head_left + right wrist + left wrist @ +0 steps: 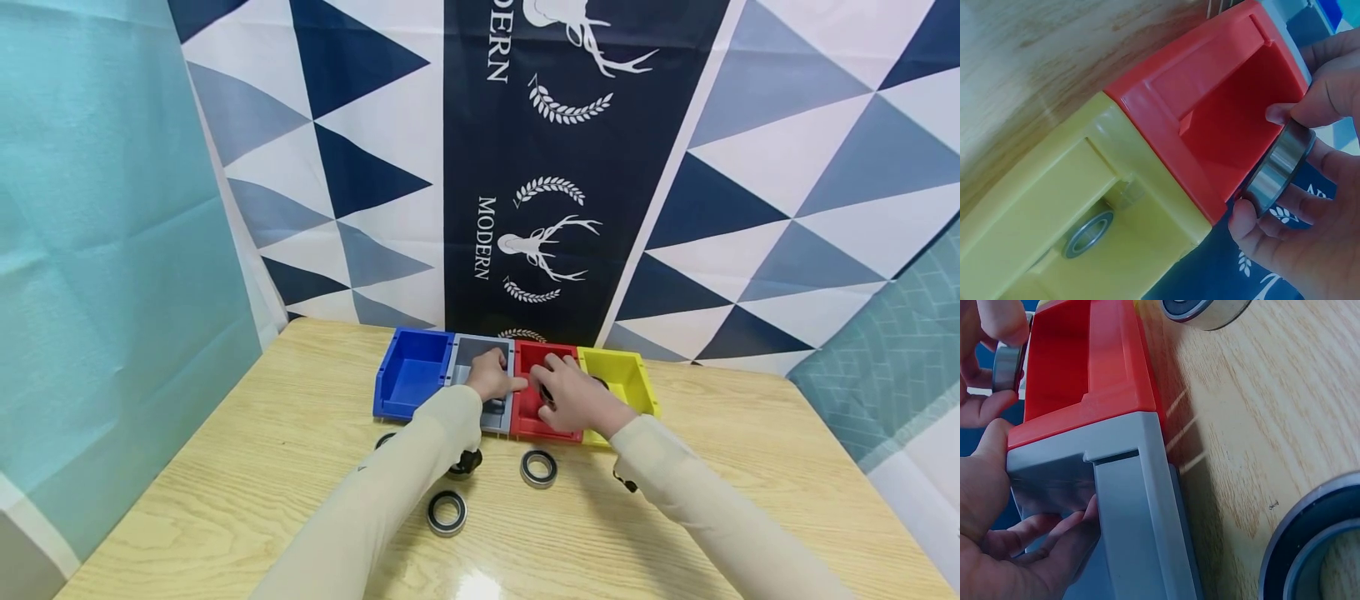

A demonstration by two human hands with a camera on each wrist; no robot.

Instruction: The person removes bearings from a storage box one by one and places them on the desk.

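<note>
My right hand (581, 396) pinches a steel ball bearing (1280, 167) on edge between thumb and fingers, over the red bin (1200, 69). The same bearing (1007, 369) shows at the left of the left wrist view. My left hand (489, 377) is at the grey bin (1141, 506), its fingers bent loosely down inside. Its thumb lies at the rim beside the red bin, and no bearing shows between these fingers. Part of the grey bin's inside is hidden by the hand. In the yellow bin (1035, 200) lies a bearing (1071, 245), with part of another ring beside it.
Leftmost in the joined row stands a blue bin (412, 375). On the wooden table (247, 467) in front lie several bearings, including one (538, 483) before the red bin and one (447, 531) nearer me. My left forearm partly covers others. A patterned cloth (360, 167) hangs behind.
</note>
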